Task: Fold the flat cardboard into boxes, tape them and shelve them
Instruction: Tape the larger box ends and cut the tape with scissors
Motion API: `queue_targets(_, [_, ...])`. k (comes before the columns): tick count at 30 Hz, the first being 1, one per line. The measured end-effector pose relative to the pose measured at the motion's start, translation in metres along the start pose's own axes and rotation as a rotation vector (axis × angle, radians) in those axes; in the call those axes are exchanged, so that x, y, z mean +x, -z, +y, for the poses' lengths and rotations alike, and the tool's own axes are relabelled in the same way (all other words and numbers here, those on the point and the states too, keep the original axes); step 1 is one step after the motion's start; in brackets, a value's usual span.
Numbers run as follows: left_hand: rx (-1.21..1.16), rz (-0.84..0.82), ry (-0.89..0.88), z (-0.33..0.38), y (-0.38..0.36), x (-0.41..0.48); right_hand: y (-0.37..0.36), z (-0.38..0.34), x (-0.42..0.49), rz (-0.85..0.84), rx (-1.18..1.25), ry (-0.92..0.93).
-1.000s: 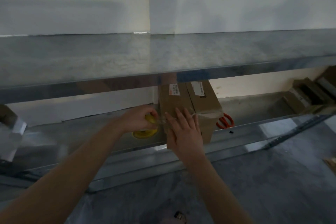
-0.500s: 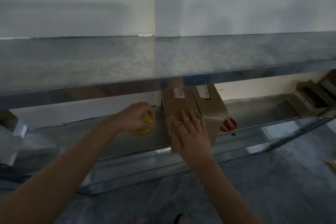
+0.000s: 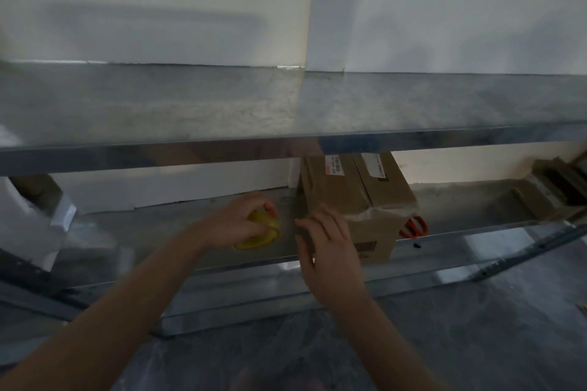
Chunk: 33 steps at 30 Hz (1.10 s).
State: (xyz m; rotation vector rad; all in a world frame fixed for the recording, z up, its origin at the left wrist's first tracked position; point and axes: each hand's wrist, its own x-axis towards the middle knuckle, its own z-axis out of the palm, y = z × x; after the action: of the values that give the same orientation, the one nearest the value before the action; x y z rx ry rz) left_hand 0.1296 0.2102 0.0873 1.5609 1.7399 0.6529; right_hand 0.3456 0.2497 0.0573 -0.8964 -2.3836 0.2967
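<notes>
Left hand [image 3: 233, 220] is still gripping the tape roll [image 3: 262, 233] at the cardboard box's [image 3: 336, 189] nine o'clock. Right hand [image 3: 333, 251], fingers flat, is sliding leftward.

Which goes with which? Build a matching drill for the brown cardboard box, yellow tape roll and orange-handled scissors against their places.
Things:
1. brown cardboard box
2. yellow tape roll
3. orange-handled scissors

Places:
a. gripped by the left hand
b. standing on the lower metal shelf, with the right hand on its near left corner
c. lying on the shelf at the box's right side

Pairs: 1-b, 2-a, 3-c.
</notes>
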Motion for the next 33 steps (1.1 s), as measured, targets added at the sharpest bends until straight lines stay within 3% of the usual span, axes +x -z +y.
queue_targets(5, [0.096,0.109,-0.137,-0.01,0.0,-0.027,-0.026,-0.04,0.014,-0.242,0.409,-0.394])
queue_targets(8, [0.161,0.163,-0.2,-0.018,-0.004,-0.043,-0.039,-0.05,0.018,-0.238,0.561,-0.516])
queue_targets(11, [0.136,0.212,-0.212,-0.025,-0.006,-0.055,-0.051,-0.057,0.017,-0.154,0.578,-0.501])
queue_targets(17, [0.074,0.298,-0.134,-0.043,-0.01,-0.061,-0.073,-0.059,0.022,-0.206,0.615,-0.568])
queue_targets(24, [-0.028,0.256,-0.096,-0.076,-0.018,-0.059,-0.087,-0.047,0.021,-0.149,0.645,-0.554])
queue_targets(29, [0.079,0.378,0.003,-0.1,-0.026,-0.051,-0.099,-0.056,0.009,-0.166,0.424,-0.361])
queue_targets(33, [0.213,0.331,0.054,-0.112,-0.017,-0.033,-0.115,-0.054,-0.011,-0.149,0.402,-0.433])
